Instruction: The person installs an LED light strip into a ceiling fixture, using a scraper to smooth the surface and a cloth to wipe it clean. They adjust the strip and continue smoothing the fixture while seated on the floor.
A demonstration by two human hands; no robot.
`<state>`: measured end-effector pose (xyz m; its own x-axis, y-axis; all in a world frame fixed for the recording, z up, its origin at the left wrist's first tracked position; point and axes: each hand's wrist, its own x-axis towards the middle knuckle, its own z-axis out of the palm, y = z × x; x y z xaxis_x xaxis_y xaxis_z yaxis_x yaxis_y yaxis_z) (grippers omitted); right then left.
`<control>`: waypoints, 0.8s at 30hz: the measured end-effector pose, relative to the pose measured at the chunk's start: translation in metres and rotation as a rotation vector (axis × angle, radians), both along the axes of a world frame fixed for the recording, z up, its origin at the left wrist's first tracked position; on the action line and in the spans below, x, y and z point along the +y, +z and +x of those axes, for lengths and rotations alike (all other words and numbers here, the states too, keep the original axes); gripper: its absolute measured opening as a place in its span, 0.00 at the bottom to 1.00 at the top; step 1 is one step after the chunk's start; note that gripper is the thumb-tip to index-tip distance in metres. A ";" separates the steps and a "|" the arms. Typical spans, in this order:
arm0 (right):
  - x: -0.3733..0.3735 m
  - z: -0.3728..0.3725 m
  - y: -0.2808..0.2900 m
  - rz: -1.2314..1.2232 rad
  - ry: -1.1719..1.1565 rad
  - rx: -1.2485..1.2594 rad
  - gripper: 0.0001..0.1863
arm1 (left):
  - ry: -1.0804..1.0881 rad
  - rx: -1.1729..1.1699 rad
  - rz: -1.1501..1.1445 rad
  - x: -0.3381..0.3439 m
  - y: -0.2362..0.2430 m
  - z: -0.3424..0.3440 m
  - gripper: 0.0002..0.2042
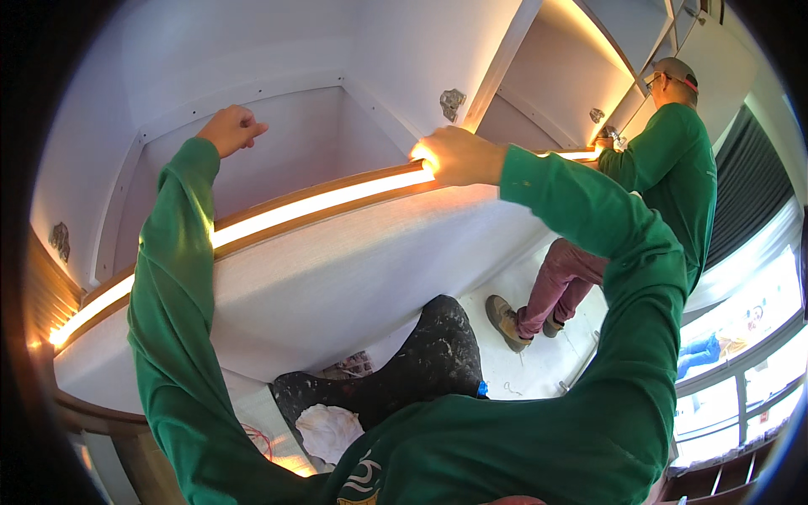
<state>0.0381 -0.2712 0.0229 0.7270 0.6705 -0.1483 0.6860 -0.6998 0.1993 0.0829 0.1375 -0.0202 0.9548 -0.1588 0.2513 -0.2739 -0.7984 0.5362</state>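
i'm leaning over a long, pale panel (pixel 353 278) with a brown wooden rail (pixel 282 200) along its top, and the lit strip (pixel 324 204) runs in that rail from low on my left up toward the right. behind it open white-walled compartments (pixel 244 50), trimmed with pale battens (pixel 252 99) dotted with small dark fixings. my right hand (pixel 465 157) is bent over the rail, fingertips touching the strip and glowing from it; the fingers are folded, but their undersides are hidden, so i cannot tell whether they pinch it or just press. my left hand (pixel 229 131) is up in the air in front of the compartment, well apart from the strip, fingers curled in loosely with nothing visible in them.

to my right a co-worker in a green top (pixel 669 160) and reddish trousers (pixel 572 273) stands with a hand (pixel 603 145) at the far end of the rail. past them hang a dark pleated curtain (pixel 745 189) and bright windows (pixel 736 353), above a whitish floor (pixel 539 286).

my green shirt (pixel 505 446) bears a white-and-yellow printed emblem (pixel 364 481), curved in shape.

the panel's face looks smooth, my black trousers (pixel 421 358) are spattered with pale flecks, a crumpled whitish piece (pixel 328 431) lies by my leg, and a wrinkled silvery patch (pixel 452 103) sits on the divider.
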 end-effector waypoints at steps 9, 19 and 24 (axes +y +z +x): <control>0.079 -0.030 -0.016 0.249 0.165 0.150 0.21 | -0.036 0.033 -0.029 0.002 -0.005 0.008 0.20; 0.020 -0.008 -0.006 0.083 0.075 -0.051 0.17 | -0.004 -0.004 -0.020 0.006 -0.006 0.007 0.19; 0.087 -0.027 -0.022 0.380 0.322 0.148 0.18 | 0.025 0.026 -0.032 0.004 -0.004 0.001 0.19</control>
<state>0.0112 -0.1847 0.0006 0.4649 0.8831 0.0633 0.8800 -0.4530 -0.1429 0.0838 0.1414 -0.0239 0.9646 -0.1272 0.2310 -0.2398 -0.7871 0.5682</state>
